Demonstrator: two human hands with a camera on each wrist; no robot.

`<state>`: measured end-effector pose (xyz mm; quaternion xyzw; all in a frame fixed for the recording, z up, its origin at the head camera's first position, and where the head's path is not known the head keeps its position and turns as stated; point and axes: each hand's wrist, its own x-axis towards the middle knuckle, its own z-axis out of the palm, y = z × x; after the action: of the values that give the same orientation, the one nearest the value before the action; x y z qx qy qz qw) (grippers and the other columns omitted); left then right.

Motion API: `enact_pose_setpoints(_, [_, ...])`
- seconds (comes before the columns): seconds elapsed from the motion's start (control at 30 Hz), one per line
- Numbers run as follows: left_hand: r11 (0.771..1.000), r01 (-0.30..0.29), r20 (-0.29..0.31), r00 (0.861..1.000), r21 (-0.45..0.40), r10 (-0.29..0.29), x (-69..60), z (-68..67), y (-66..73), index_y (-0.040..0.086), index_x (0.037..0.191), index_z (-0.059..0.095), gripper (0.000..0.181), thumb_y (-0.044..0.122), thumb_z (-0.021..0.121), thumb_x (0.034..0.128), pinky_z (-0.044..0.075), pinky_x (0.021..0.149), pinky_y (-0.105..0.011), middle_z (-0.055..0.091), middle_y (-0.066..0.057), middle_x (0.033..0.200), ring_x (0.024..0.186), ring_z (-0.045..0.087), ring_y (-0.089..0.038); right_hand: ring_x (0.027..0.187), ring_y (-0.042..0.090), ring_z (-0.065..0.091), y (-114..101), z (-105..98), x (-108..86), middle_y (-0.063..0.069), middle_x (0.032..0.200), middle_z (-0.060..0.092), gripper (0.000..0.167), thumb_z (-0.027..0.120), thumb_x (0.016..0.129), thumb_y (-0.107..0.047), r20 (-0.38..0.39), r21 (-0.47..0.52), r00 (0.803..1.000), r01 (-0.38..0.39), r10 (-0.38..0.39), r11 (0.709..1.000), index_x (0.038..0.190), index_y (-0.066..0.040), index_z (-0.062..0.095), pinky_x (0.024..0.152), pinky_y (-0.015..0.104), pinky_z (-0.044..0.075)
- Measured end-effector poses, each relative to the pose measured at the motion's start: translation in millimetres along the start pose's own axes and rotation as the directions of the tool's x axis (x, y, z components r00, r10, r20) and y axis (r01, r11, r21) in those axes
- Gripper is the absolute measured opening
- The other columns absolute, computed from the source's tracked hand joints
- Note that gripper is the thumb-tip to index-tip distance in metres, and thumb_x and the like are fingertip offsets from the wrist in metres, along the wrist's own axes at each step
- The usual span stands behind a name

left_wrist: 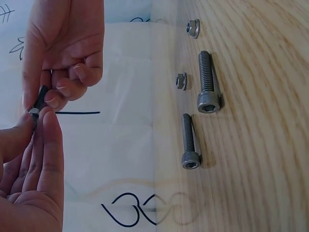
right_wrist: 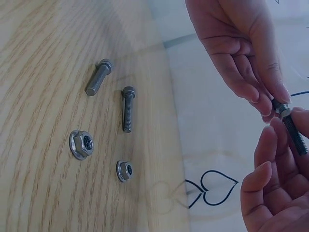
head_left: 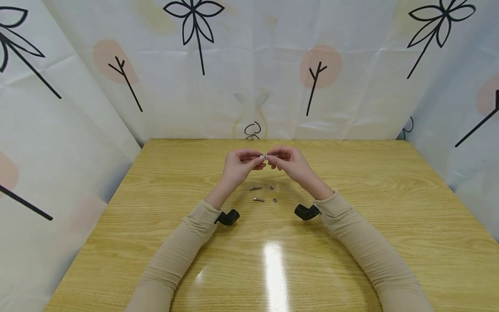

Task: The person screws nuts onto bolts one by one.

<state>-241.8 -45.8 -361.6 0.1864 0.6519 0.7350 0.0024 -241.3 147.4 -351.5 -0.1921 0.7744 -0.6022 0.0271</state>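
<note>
Fingertips of my left hand [head_left: 238,167] and right hand [head_left: 292,164] meet above the far part of the table. Between them is a dark bolt [right_wrist: 295,135] with a silvery hex nut [right_wrist: 284,111] around it. My left hand pinches the bolt near one end, which its fingers mostly hide. At the nut, my right thumb and fingertip pinch, while the threaded shank points toward the right palm. Below lie two socket-head bolts, a larger one [left_wrist: 206,79] and a smaller one [left_wrist: 188,140], beside a larger flange nut [right_wrist: 81,144] and a smaller flange nut [right_wrist: 124,171].
The wooden table [head_left: 175,173] meets a white patterned cloth [head_left: 234,95] at its back edge, with more cloth at both sides. Black curved wrist mounts [head_left: 228,217] stick out beneath both sleeves. A light glare lies on the near tabletop.
</note>
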Motion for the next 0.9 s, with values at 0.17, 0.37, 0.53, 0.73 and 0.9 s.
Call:
enact_pose_setpoints(0.17, [1.000, -0.002, 0.002, 1.000, 0.017, 0.002, 0.1, 0.4, 0.5, -0.009, 0.101, 0.068, 0.016, 0.001, 0.068, 0.0879, 0.060, 0.075, -0.041, 0.066, -0.029, 0.094, 0.078, 0.070, -0.029, 0.078, 0.028, 0.059, -0.4, 0.6, 1.6, 0.021, 0.091, 0.064, 0.029, 0.057, 0.099, -0.022, -0.007, 0.022, 0.999, -0.036, 0.036, 0.999, 0.110, 0.004, 0.065, 0.063, 0.031, 0.052])
enact_pose_setpoints(0.37, [1.000, -0.001, -0.004, 1.000, 0.008, 0.001, 1.1, -0.2, 0.8, -0.009, 0.101, 0.068, 0.016, 0.000, 0.068, 0.0877, 0.060, 0.075, -0.042, 0.069, -0.023, 0.091, 0.078, 0.071, -0.028, 0.080, 0.035, 0.058, 0.0, 0.5, -1.1, 0.014, 0.091, 0.064, 0.026, 0.063, 0.095, -0.018, 0.008, 0.019, 1.000, 0.012, -0.012, 1.000, 0.116, -0.002, 0.063, 0.064, 0.031, 0.052])
enact_pose_setpoints(0.53, [1.000, -0.007, 0.008, 1.000, 0.019, 0.007, 0.4, 0.1, 0.8, -0.008, 0.100, 0.069, 0.015, 0.001, 0.068, 0.0880, 0.060, 0.076, -0.043, 0.066, -0.030, 0.094, 0.082, 0.068, -0.038, 0.078, 0.030, 0.059, -2.7, 2.4, -0.2, 0.017, 0.090, 0.064, 0.027, 0.059, 0.098, -0.022, 0.010, -0.009, 1.000, -0.001, 0.001, 1.000, 0.108, 0.002, 0.065, 0.065, 0.036, 0.053])
enact_pose_setpoints(0.73, [1.000, 0.009, -0.010, 1.000, 0.029, -0.008, -0.1, -0.9, 0.1, -0.007, 0.100, 0.069, 0.015, 0.002, 0.069, 0.0877, 0.060, 0.076, -0.044, 0.069, -0.023, 0.090, 0.079, 0.070, -0.032, 0.078, 0.025, 0.060, -2.3, 3.5, -0.1, 0.022, 0.096, 0.063, 0.029, 0.058, 0.098, -0.023, 0.017, 0.018, 0.999, -0.031, 0.031, 0.999, 0.113, 0.002, 0.062, 0.065, 0.035, 0.052])
enact_pose_setpoints(0.9, [1.000, 0.014, -0.012, 1.000, 0.019, -0.014, 0.1, -2.5, 0.3, -0.008, 0.102, 0.069, 0.018, 0.002, 0.069, 0.0876, 0.059, 0.078, -0.046, 0.070, -0.020, 0.090, 0.078, 0.071, -0.026, 0.081, 0.031, 0.060, -3.2, 4.2, -0.8, 0.020, 0.099, 0.064, 0.025, 0.061, 0.096, -0.015, 0.031, 0.014, 1.000, -0.006, 0.006, 1.000, 0.116, 0.000, 0.061, 0.064, 0.027, 0.051])
